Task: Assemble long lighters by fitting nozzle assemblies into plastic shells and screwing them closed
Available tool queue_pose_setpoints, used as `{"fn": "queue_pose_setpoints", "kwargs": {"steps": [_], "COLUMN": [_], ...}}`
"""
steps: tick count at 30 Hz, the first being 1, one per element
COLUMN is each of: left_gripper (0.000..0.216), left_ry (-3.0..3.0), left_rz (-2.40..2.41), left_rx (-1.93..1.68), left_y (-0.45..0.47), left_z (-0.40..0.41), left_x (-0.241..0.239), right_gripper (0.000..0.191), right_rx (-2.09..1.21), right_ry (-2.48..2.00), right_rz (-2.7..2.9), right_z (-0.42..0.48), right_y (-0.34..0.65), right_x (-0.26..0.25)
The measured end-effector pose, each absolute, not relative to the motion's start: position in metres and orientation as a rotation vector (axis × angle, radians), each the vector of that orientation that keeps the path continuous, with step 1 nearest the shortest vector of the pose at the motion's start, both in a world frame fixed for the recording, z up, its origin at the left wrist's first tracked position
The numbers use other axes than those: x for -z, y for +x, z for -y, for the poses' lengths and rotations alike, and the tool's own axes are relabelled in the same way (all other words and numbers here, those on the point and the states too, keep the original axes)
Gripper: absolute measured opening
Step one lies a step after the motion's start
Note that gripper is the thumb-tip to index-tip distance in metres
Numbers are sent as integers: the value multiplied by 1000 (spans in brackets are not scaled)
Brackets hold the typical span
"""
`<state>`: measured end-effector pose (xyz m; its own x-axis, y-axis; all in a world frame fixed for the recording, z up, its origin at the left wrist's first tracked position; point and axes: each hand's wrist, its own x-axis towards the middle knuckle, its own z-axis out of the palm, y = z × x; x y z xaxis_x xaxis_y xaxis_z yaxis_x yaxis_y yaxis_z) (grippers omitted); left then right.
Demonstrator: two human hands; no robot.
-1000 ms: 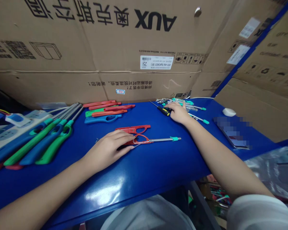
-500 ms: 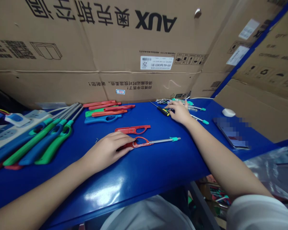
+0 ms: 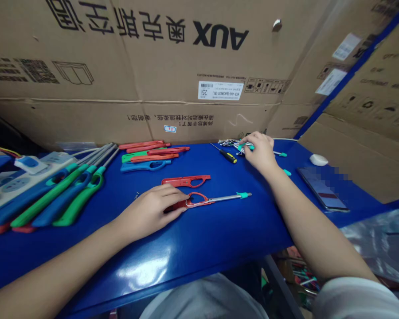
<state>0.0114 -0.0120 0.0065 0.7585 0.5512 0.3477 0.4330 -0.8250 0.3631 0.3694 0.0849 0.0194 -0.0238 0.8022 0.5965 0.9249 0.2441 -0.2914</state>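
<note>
Two hands: left hand and right hand work over a blue worktop.
Left grip: thumb and fingers clamp a red lighter by its handle, its metal tube pointing toward the right edge.
Right grip: fingers curl over green-tipped rods near the back edge; whether they close on one cannot be told.
Lighter's place: between front and back edges, a red shell just beyond it.
Back edge: a screwdriver lies beside the rods, coloured shells farther left.
Left edge: long lighters lie by a power strip.
Right edge: a phone lies flat.
</note>
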Motion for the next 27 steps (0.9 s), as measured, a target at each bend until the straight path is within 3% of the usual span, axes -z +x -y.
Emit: {"fn": "queue_pose_setpoints", "kwargs": {"steps": [6, 10, 13, 16, 18, 21, 27], "left_gripper": [19, 19, 19, 19, 18, 20, 21], "left_ry": [2675, 2660, 2659, 2659, 2658, 2653, 2667], "left_rz": [-780, -779, -790, -791, -796, -809, -832], "left_rx": [-659, -655, -648, -641, -642, -644, -630], "left_y": [11, 11, 11, 11, 11, 11, 12], "left_z": [11, 12, 13, 13, 12, 12, 14], "left_x": [-4, -4, -5, -6, -5, -4, -4], "right_gripper": [17, 23, 32, 21, 11, 22, 16], "right_rx": [-420, -737, -669, -507, -561, -712, -729], "right_ry": [-1138, -1099, -1129, -1207, -1304, -1410, -1290], "right_rz": [2220, 2470, 2497, 2492, 2527, 2602, 2609], "right_z": [-65, -57, -54, -49, -46, -44, -41], "right_y": [345, 337, 338, 339, 339, 339, 337], "right_x": [-30, -28, -32, -41, -46, -47, -48]}}
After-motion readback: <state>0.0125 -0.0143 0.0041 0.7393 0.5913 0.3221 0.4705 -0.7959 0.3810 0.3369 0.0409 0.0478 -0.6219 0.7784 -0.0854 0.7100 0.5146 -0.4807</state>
